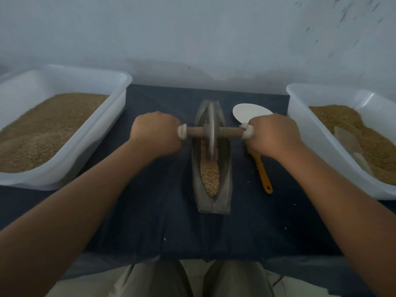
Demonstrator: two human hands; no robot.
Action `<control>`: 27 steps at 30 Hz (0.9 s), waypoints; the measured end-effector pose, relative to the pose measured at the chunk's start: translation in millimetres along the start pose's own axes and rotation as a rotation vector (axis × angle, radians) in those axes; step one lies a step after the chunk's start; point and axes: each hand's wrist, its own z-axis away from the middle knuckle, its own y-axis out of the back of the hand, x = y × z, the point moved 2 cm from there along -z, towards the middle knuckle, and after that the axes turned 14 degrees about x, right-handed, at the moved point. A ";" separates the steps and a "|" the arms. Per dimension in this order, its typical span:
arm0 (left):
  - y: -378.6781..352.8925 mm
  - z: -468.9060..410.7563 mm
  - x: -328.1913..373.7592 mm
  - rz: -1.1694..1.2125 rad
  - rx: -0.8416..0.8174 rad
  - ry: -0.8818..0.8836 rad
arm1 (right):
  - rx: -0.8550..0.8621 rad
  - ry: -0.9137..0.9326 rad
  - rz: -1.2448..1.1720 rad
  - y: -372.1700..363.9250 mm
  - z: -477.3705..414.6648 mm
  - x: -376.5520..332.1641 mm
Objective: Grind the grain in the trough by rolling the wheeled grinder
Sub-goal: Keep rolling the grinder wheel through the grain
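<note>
Both clench ends of wheeled grinder: left hand, right hand, level. It sits midway along trough, which runs near-far; grain lies nearward, so pull back.

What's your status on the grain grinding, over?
Left hand and right hand grip the grinder handles. Wheel midway in trough, grain heaped at near end. Spoon lies beside trough, outside the wheel's path.

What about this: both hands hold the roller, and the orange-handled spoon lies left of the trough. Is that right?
No. The left hand and right hand do hold the roller, but the orange-handled spoon lies right of the trough, as the head view shows.
</note>
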 end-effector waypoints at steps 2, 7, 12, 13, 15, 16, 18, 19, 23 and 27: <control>8.9 31.7 -3.2 -0.002 0.083 -0.080 | 0.012 0.056 -0.006 10.2 26.3 3.1; 9.0 52.3 -9.1 0.016 0.202 -0.135 | 0.157 0.129 -0.039 19.9 54.8 1.8; -20.3 -20.0 -3.2 -0.024 0.108 0.014 | 0.144 -0.015 0.039 -9.7 -6.4 0.0; -21.0 -32.3 -2.2 -0.026 0.103 0.026 | 0.143 -0.037 0.045 -13.4 -15.5 0.2; -17.2 -43.9 1.1 -0.029 0.099 0.006 | 0.134 -0.061 0.053 -15.8 -22.5 -1.1; -12.8 -42.5 3.1 -0.034 0.103 -0.011 | 0.111 -0.074 0.054 -15.5 -19.3 -1.0; -3.2 -25.8 4.3 -0.052 0.104 -0.046 | 0.086 -0.079 0.041 -11.5 -1.4 0.8; 0.6 -11.1 3.1 -0.057 0.102 -0.069 | 0.103 -0.058 0.040 -7.8 12.1 2.0; 22.2 48.7 -1.4 -0.041 0.260 -0.181 | 0.189 0.075 -0.016 9.2 60.8 5.3; 6.4 30.7 -5.2 -0.057 0.185 -0.152 | 0.192 0.058 -0.008 -3.2 49.3 6.5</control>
